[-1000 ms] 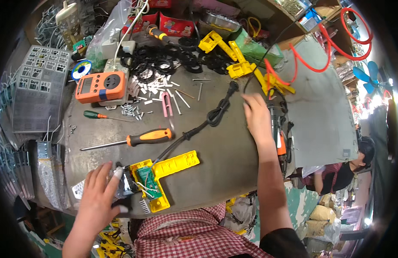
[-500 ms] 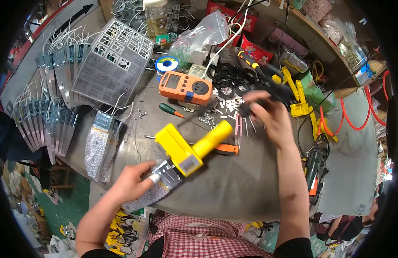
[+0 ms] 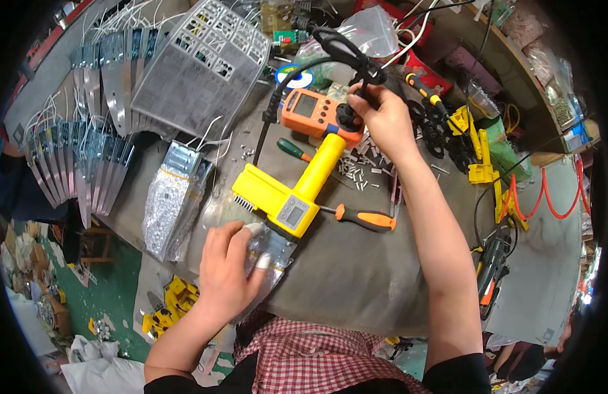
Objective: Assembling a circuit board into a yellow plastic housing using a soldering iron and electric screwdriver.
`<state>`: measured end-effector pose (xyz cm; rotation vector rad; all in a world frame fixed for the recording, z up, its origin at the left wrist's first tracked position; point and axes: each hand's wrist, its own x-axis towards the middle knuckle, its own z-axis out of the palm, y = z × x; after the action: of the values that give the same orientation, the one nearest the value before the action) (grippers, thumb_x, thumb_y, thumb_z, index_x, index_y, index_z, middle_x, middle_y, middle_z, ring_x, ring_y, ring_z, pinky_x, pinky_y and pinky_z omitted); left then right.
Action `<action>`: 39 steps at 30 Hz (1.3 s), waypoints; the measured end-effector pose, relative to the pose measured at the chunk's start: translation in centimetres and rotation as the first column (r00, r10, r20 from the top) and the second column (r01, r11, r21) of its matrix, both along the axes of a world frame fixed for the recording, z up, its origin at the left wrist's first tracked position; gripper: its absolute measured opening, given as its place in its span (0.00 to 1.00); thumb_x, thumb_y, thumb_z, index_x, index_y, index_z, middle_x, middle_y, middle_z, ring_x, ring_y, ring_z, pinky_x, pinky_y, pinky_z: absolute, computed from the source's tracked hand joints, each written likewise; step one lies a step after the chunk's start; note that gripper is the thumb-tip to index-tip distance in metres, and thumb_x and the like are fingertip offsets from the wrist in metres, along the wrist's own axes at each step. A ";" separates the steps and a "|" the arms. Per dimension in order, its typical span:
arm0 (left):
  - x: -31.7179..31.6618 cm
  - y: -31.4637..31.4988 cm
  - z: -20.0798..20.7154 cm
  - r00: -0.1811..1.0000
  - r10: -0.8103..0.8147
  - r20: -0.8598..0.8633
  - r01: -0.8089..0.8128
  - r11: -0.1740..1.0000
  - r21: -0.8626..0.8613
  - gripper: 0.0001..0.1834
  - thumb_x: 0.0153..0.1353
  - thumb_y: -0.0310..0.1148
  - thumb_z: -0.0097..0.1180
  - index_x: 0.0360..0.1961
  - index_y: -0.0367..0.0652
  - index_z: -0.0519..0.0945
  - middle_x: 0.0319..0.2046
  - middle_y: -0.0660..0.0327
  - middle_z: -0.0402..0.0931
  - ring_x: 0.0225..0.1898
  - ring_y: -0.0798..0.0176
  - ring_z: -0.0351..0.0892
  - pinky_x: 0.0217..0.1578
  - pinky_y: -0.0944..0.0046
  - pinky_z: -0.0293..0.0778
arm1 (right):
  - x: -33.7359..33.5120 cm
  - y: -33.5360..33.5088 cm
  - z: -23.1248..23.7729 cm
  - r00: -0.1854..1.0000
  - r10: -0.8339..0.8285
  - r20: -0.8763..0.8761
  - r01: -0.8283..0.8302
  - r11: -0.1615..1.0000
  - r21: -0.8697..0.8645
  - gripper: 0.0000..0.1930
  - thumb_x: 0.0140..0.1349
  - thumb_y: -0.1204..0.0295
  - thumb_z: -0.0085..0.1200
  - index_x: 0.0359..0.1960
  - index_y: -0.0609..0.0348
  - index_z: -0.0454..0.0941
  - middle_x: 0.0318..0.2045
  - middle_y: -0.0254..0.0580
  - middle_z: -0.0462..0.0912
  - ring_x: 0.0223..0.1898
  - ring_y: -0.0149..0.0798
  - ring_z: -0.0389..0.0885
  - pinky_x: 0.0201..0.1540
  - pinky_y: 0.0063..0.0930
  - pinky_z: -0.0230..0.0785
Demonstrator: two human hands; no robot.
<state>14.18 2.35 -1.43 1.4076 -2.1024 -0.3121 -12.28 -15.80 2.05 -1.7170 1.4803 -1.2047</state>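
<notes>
Head view shows the yellow tool (image 3: 320, 167) over the desk (image 3: 356, 282), its grey label (image 3: 293, 211) illegible. The left hand (image 3: 228, 269) grips the clear wrap (image 3: 272, 259) at its lower end between fingers and thumb; the right hand (image 3: 389, 125) pinches the black cord's (image 3: 369, 69) end at the orange meter (image 3: 326, 119), whose screen (image 3: 305, 105) is too small to read.
</notes>
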 end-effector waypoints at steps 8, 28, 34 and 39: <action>-1.7 -1.0 -0.7 0.998 -0.042 -0.041 0.035 0.985 -0.171 0.43 0.39 0.26 0.69 0.59 0.39 0.62 0.51 0.52 0.72 0.50 0.47 0.70 0.49 0.52 0.64 | 1.3 1.3 -0.9 0.980 -0.126 -0.154 0.106 0.986 -0.130 0.10 0.55 0.74 0.60 0.39 0.63 0.79 0.26 0.43 0.80 0.25 0.31 0.75 0.33 0.28 0.69; -3.1 -2.9 -2.1 0.984 -0.172 0.045 0.178 0.948 -0.263 0.44 0.34 0.30 0.58 0.60 0.35 0.63 0.50 0.49 0.70 0.56 0.45 0.66 0.57 0.40 0.55 | 0.9 1.4 -1.4 0.986 -0.101 -0.134 0.076 0.980 -0.183 0.10 0.57 0.74 0.59 0.39 0.65 0.78 0.30 0.47 0.82 0.31 0.36 0.82 0.39 0.29 0.72; -3.1 -2.8 -1.6 0.981 -0.170 0.095 0.188 0.955 -0.231 0.48 0.34 0.29 0.58 0.63 0.36 0.59 0.48 0.50 0.72 0.57 0.45 0.66 0.58 0.39 0.55 | 1.0 1.5 -1.5 0.992 -0.098 -0.084 0.085 0.986 -0.145 0.09 0.58 0.74 0.59 0.39 0.64 0.78 0.29 0.44 0.82 0.30 0.32 0.81 0.37 0.27 0.72; -3.0 -2.7 -2.0 0.984 -0.177 -0.031 0.168 0.968 -0.186 0.51 0.35 0.26 0.60 0.66 0.38 0.54 0.48 0.52 0.72 0.56 0.44 0.68 0.60 0.38 0.58 | 0.8 1.1 -2.1 0.994 -0.088 -0.058 0.079 0.985 -0.151 0.09 0.57 0.74 0.59 0.39 0.64 0.78 0.28 0.43 0.81 0.29 0.31 0.80 0.37 0.26 0.72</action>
<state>11.15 -0.32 -3.44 1.1045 -2.1590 -0.2122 -11.47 -14.67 -0.09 -1.8230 1.5484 -1.3452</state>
